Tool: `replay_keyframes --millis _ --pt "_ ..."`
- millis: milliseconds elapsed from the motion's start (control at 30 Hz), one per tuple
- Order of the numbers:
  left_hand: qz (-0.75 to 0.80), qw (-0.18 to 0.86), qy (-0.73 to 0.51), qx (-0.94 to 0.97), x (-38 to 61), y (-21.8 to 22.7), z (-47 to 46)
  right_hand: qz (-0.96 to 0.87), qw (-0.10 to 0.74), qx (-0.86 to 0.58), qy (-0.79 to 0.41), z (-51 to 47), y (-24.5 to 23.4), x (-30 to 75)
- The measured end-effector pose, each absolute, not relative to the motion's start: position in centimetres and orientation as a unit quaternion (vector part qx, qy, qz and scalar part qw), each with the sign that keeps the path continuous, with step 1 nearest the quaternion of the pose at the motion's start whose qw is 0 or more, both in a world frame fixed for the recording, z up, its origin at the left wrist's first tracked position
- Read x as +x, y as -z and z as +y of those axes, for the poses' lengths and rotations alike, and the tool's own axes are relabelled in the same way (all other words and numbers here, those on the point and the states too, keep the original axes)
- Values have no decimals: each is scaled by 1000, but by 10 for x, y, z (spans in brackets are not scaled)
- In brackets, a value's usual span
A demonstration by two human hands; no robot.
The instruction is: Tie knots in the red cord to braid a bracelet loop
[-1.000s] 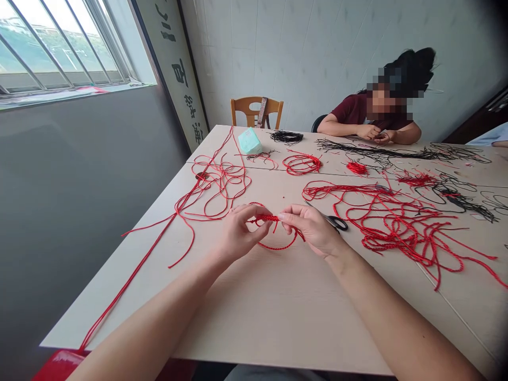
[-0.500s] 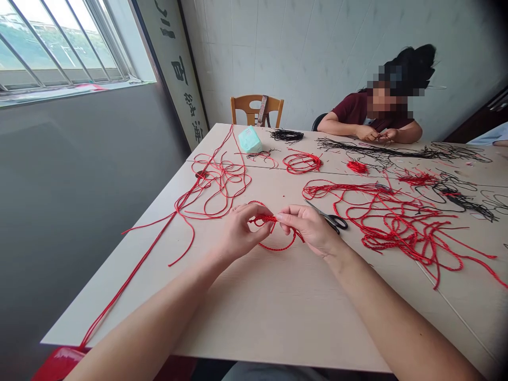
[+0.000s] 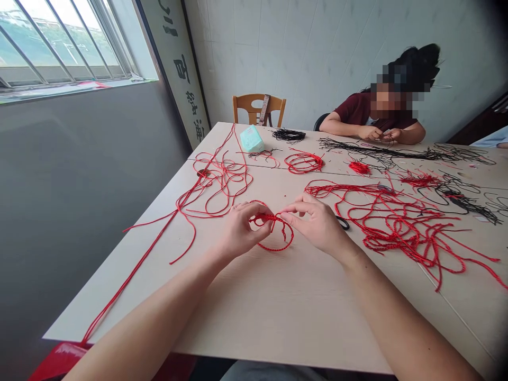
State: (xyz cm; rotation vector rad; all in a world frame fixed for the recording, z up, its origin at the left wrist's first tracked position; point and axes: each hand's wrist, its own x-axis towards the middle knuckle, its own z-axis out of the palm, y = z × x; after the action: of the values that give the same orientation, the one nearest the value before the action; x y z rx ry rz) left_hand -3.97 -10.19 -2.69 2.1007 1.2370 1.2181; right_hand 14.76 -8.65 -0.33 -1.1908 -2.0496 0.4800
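My left hand (image 3: 246, 226) pinches a looped red braided cord (image 3: 278, 248) at its knotted stretch, just above the table (image 3: 254, 312). The loop hangs below my fingers, and a short cord end dangles inside it. My right hand (image 3: 315, 221) is closed at the right end of the knotted part, thumb and forefinger pinching a thin red strand there. Behind my right hand lie scissors (image 3: 343, 223); only a black handle ring shows, the blades are hidden.
Loose red cords (image 3: 222, 180) spread at the left, with long strands running over the front edge. Tangled red braided cords (image 3: 413, 233) lie right. Farther back are a coiled red cord (image 3: 304, 162), black cords (image 3: 381, 150), a mint-green packet (image 3: 251, 139) and a seated person (image 3: 349, 119).
My right hand has moved up and slightly right, drawing a thin strand from the knotted part, and now covers most of the scissors. My left hand stays in place.
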Motion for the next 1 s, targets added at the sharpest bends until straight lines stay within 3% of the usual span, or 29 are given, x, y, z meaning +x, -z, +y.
replay_keyframes --millis 300,567,767,1000 --pt "449 172 -411 775 -41 28 -101 -799 323 -465 -202 -90 -1 146" --pt "437 101 -395 802 -43 29 -100 -728 282 -467 -414 -89 -1 149" --pt "430 75 -400 806 -44 31 -99 -707 287 -480 -433 -87 0 151" --pt "417 39 -380 824 -46 28 -99 -628 257 -470 -565 -85 -2 148"
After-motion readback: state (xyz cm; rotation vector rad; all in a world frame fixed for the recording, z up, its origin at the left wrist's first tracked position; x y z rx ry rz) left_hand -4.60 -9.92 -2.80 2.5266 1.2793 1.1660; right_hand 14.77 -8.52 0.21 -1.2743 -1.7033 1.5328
